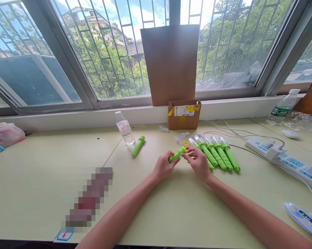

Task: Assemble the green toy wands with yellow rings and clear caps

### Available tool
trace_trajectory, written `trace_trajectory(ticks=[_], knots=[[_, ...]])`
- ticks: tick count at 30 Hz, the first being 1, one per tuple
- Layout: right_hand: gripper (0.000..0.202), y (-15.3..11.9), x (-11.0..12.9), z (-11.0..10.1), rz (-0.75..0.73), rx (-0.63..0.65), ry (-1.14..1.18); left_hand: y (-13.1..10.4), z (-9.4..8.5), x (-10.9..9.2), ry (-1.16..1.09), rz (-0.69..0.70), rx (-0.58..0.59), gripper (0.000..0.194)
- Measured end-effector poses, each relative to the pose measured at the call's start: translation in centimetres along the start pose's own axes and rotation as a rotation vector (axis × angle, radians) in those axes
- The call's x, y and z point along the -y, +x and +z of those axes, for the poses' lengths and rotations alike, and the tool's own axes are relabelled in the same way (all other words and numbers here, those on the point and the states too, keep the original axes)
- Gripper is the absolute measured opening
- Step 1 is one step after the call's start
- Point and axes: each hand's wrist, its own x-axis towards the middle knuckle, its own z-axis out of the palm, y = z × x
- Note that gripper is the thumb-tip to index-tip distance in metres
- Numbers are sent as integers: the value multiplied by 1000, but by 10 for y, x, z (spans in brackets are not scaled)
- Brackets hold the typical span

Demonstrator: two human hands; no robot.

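My left hand (pixel 163 166) is wrapped around a green plastic tube (pixel 175 156), which is tilted up toward the right. At its upper end sits a yellow ring (pixel 184 149), pinched by the fingertips of my right hand (pixel 198 162). Just beyond lies a loose yellow ring (pixel 186 144). Several green tubes with clear tops (pixel 220 154) lie side by side right of my right hand, which partly covers the nearest ones. Another green tube (pixel 138 146) rests alone to the left. Small clear plastic caps (pixel 178 141) lie behind my hands.
A water bottle (pixel 125 128) stands at back left, and a small cardboard box (pixel 183 121) against the sill. On the right are a white power strip (pixel 287 160) with cables, a lit device (pixel 304 220) and another bottle (pixel 282 107). A pixelated patch covers the left front.
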Motion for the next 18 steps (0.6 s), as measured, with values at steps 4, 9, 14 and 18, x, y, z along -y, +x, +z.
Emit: trace_trajectory(ticks=[4,9,14,18], knots=[[42,-1,0,-1,-2,5,11,1,-1,-3,-109,-32,31,28],[44,0,2,-1,-30,34,-5,1,-4,-8,-249,-134,98,34],[41,1,3,-4,-47,73,-29,3,-7,-10,-371,-237,182,40],[37,0,3,-6,-62,107,-37,5,-12,-11,-430,-262,278,41]])
